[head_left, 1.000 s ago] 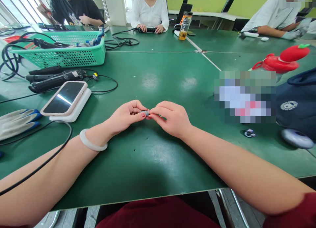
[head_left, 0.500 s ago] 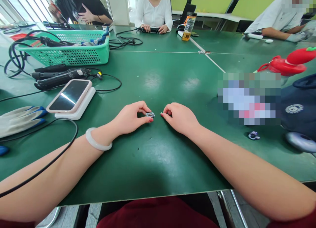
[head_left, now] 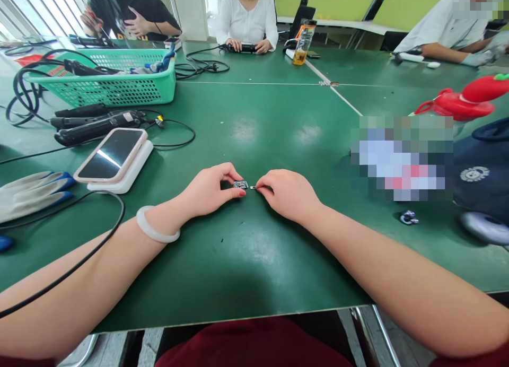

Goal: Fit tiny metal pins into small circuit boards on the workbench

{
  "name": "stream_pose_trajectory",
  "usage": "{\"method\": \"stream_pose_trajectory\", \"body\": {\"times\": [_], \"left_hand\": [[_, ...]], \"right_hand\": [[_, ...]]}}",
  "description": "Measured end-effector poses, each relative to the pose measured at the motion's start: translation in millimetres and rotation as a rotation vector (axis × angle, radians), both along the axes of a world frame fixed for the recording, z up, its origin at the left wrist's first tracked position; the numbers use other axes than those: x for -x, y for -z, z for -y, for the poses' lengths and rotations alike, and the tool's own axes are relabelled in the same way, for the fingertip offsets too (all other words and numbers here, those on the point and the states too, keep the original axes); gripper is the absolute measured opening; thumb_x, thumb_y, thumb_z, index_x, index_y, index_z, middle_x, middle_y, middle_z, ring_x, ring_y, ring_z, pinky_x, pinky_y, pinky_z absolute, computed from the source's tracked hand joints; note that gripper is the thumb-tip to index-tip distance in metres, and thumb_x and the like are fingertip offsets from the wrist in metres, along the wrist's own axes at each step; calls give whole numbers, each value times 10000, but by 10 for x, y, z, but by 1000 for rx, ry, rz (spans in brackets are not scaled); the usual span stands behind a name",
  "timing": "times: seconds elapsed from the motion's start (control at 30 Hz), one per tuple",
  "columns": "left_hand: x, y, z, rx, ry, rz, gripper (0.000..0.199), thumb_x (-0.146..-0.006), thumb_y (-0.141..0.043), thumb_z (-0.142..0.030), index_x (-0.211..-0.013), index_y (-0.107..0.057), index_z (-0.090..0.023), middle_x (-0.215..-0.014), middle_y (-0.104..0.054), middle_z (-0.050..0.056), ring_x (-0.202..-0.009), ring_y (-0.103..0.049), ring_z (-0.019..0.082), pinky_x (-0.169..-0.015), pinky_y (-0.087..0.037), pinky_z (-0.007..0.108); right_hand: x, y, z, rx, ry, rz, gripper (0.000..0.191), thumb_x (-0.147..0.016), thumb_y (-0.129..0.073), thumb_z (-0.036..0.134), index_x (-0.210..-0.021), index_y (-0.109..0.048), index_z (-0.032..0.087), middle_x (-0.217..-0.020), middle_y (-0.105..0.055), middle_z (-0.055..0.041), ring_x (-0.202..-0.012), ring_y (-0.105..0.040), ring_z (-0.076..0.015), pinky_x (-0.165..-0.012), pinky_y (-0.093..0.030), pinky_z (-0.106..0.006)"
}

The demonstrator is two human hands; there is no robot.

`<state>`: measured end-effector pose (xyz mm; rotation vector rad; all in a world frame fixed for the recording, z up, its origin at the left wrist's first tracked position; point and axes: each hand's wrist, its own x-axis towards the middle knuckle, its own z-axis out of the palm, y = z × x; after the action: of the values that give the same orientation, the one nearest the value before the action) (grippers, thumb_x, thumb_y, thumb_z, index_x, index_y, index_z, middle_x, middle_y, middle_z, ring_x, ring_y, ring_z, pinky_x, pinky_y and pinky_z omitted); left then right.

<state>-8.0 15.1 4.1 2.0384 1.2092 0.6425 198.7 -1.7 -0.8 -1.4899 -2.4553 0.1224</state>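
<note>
Above the table's middle, my left hand (head_left: 212, 191) pinches a small, dark, oblong piece with a pale pattern (head_left: 240, 185) between thumb and forefinger. Its exact kind is too small to make out. Just to the right, the fingertips of my right hand (head_left: 288, 193) are closed on a tiny piece with a silvery tip (head_left: 253, 187), most of it hidden by the fingers. That tip points left at the patterned piece, with a narrow gap between them. A white bangle (head_left: 156, 226) circles my left wrist.
On the left lie a phone (head_left: 113, 155) on a white box, black handheld devices (head_left: 99, 125), a glove (head_left: 34, 194) and a green basket (head_left: 119, 83). A cable crosses my left forearm. At right are a dark bag (head_left: 483, 165) and small trinket (head_left: 409, 217). Several people sit around.
My right hand has shifted slightly left and down, and the silvery tip now shows beyond its fingers. My left hand keeps the patterned piece almost in place.
</note>
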Motion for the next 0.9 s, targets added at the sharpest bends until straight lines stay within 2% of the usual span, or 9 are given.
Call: {"method": "stream_pose_trajectory", "body": {"times": [0.17, 0.33, 0.43, 0.53, 0.67, 0.8, 0.9], "left_hand": [[0, -5, -2, 2, 10, -5, 256, -725, -682, -393, -870, -589, -204, -926, -681, 19, -842, -632, 165, -804, -489, 324], [3, -5, -8, -8, 6, -30, 264, -719, -687, -399, -874, -591, -207, -932, -682, 19, -844, -628, 169, -803, -485, 329], [0, -4, -11, -4, 7, -31, 285, -710, -693, -418, -868, -591, -204, -944, -682, 26, -839, -628, 170, -801, -487, 331], [-3, -3, -9, 4, 14, -19, 305, -697, -704, -425, -869, -588, -202, -928, -682, 25, -834, -629, 169, -798, -490, 328], [-5, -5, -4, 8, 12, -23, 309, -696, -703, -431, -865, -586, -201, -887, -681, 19, -817, -634, 171, -778, -491, 326], [-2, -5, -8, -5, -10, -48, 306, -695, -701, -440, -854, -587, -206, -896, -683, 17, -814, -633, 173, -769, -486, 326], [-1, -7, -9, -5, -10, -56, 300, -698, -700, -437, -859, -589, -209, -889, -685, 12, -814, -632, 171, -762, -486, 319]], "right_hand": [[-1, 38, -35, 6, 36, -33, 139, -882, -533, 237, -894, -668, 211, -893, -663, -26, -821, -586, -161, -687, -401, -282], [4, 58, -67, 23, 48, -53, 152, -883, -526, 217, -807, -656, 202, -848, -640, -27, -766, -567, -153, -644, -379, -278], [7, 17, -48, 21, 97, -165, 145, -876, -540, 212, -779, -647, 197, -828, -633, -22, -756, -559, -146, -653, -386, -271], [29, -13, -12, -10, 86, -286, 142, -878, -542, 214, -781, -645, 197, -823, -631, -15, -752, -559, -136, -674, -402, -263], [58, 22, 5, 10, 29, -266, 120, -874, -545, 205, -906, -661, 207, -906, -640, -27, -802, -577, -146, -715, -429, -274], [45, 78, -41, 37, 19, -190, 279, -874, -549, 202, -1143, -621, 224, -1059, -624, -50, -891, -590, -165, -788, -448, -296], [37, 84, -77, 47, -3, -145, 229, -886, -536, 217, -1077, -659, 237, -1041, -626, -38, -913, -589, -169, -799, -442, -296]]}}
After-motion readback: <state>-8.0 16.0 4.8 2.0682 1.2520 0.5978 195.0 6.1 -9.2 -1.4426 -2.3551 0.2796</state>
